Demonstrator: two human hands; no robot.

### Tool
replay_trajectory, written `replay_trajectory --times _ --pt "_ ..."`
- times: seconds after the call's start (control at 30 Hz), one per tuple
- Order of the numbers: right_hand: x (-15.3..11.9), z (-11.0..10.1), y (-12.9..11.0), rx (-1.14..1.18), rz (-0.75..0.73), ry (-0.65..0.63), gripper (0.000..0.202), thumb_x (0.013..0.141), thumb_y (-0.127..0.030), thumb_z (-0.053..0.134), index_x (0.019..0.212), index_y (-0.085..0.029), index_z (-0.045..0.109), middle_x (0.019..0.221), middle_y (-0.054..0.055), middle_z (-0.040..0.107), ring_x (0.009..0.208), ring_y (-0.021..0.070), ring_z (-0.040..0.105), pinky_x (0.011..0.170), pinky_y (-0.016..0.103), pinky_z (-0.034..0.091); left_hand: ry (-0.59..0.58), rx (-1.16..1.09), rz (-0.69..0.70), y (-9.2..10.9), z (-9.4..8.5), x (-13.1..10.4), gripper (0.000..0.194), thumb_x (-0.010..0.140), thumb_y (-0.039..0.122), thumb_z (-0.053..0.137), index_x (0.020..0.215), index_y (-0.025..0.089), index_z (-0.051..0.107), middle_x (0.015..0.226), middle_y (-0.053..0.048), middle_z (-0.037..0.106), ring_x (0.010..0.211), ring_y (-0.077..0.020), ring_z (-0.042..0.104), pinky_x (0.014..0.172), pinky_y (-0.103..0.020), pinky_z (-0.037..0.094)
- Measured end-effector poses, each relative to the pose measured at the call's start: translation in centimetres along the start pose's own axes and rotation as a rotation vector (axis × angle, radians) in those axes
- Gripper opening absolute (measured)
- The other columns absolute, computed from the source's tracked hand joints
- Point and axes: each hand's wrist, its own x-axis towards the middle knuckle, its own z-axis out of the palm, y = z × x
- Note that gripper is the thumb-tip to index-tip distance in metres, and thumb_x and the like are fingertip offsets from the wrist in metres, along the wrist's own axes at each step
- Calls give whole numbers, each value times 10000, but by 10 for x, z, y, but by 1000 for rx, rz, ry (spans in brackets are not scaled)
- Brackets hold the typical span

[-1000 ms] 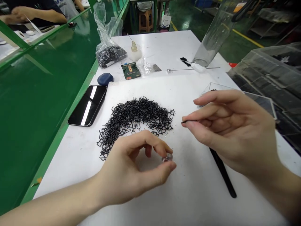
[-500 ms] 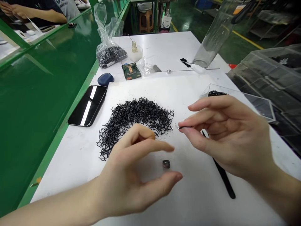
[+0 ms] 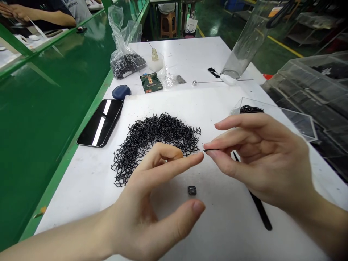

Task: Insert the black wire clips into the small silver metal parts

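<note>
"So, what's being held?"
"A thin black piece, right of center, pinched by the right hand; the left hand is spread wide, index fingertip beside its end."
"And the small dark block?"
"Lower center, lying on the white table."

One head-worn camera looks forward and down, close above the left hand and right hand, along the bench toward the floor.

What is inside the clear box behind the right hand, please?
In the clear box, black pieces show toward the left; the right hand covers its near part, hiding anything there.
</note>
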Motion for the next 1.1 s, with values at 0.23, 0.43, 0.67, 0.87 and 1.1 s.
replay_trajectory --times 0.23,0.43,0.67,0.87,1.1 --pt "0 -2 0 -4 -13 -4 472 880 0 783 1201 -343 742 913 -83 850 811 152 811 709 309 668 -15 -39 29 -1 0 0 667 884 74 756 1523 248 673 1099 -77 608 1015 -218 539 879 -375 531" --pt "-1 -1 2 -35 -15 -6 444 876 -52 822 1197 -344 732 915 -70 848 769 152 790 723 328 667 -1 -52 23 -1 -1 -2 644 907 32 689 1518 238 670 1087 -64 593 1000 -199 528 842 -360 518" --pt "-1 -1 0 -47 3 -3 442 883 -88 835 1213 -357 717 892 -81 835 767 151 789 721 336 663 -3 30 41 0 0 -4 670 891 16 676 1523 237 658 1101 -53 594 1030 -191 544 890 -360 535" --pt "-2 -2 -1 -52 14 4 433 885 -105 844 1201 -373 720 890 -81 832 790 156 796 764 349 668 -11 39 20 3 0 -2 646 915 0 651 1515 237 659 1110 -45 606 1044 -179 545 921 -348 538" --pt "-2 -2 0 -66 27 -3 428 881 -121 845 1197 -386 730 884 -62 843 797 186 810 715 369 664 -36 -57 -12 -1 -2 -3 636 922 59 689 1530 245 663 1124 -63 590 1046 -199 540 889 -363 546"
